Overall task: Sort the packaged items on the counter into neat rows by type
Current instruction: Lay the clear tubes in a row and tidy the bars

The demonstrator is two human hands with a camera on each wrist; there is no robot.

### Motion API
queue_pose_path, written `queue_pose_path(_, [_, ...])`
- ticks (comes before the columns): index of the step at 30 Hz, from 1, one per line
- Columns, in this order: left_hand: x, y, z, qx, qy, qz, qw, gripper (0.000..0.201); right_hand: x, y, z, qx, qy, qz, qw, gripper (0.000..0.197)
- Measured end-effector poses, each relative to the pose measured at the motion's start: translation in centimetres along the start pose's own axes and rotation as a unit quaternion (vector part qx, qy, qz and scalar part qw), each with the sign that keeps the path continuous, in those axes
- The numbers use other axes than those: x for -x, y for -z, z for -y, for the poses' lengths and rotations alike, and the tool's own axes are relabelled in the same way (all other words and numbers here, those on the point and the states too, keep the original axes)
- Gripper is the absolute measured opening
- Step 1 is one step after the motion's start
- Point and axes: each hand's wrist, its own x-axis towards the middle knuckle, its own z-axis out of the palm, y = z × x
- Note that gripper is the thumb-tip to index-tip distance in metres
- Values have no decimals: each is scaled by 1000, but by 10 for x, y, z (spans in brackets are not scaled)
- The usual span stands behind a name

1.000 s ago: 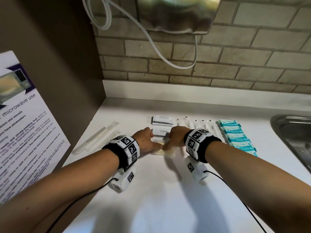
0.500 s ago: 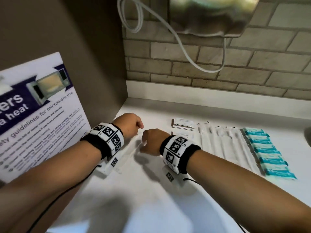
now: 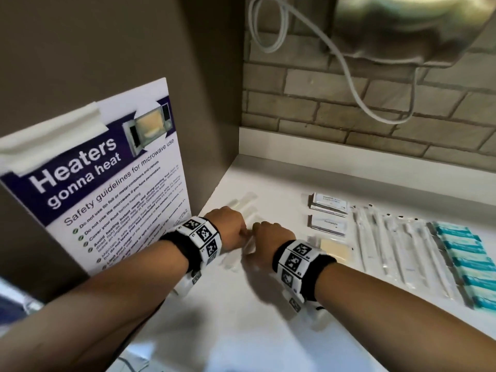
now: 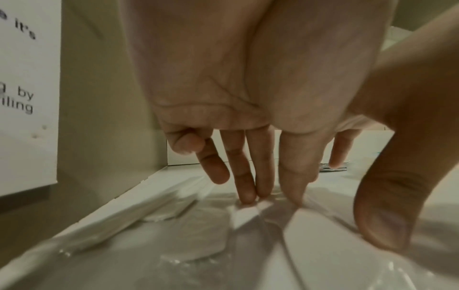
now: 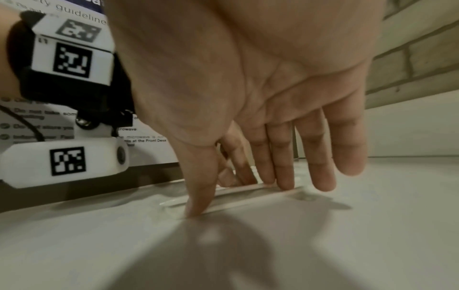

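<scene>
Hands meet on a white tabletop beside a microwave safety poster, seen from the head camera. The left hand and right hand press down side by side on long clear-wrapped packets lying just right of the poster's foot. Farther right of the poster, well apart from the hands, sorted goods lie in rows: white sachets, a pale yellow packet, long thin wrapped sticks and teal packets. A white cable loops on the brick wall above.

From the left wrist, the left hand reaches down with straight fingers, tips touching crinkled clear wrapping on the tabletop; the thumb rests on the film nearer the lens. This grip is released, nothing clasped. The poster stands at the left.

From the right wrist, the right hand spreads straight fingers onto a long clear packet, thumb tip planted at its near edge, little finger lifted clear. Its grip is likewise released, pressing only. The left wrist's marker band shows before the poster.
</scene>
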Motion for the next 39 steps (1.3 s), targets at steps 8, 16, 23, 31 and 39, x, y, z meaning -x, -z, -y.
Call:
queue_pose_path(8, [-12,-4,1,3,-13,-4,1000,47,-16,30,-29,47,-52,70,995,46])
queue_pose_path(16, [-36,-1,-23,1,-46,26,999,7,-21,31,-49,55,-86,23,995,21])
queue_pose_path(23, [-53,-1,-39,9,-78,-11,997,46,-11,5,-33,25,-83,46,995,35])
queue_pose_path(31, [-35,-16,-34,55,-117,-31,991,42,-4,-17,-27,-32,-131,47,990,49])
queue_pose_path(39, [-11,-30,-39,13,-161,-21,987,41,4,-39,-25,-71,-183,-27,980,53])
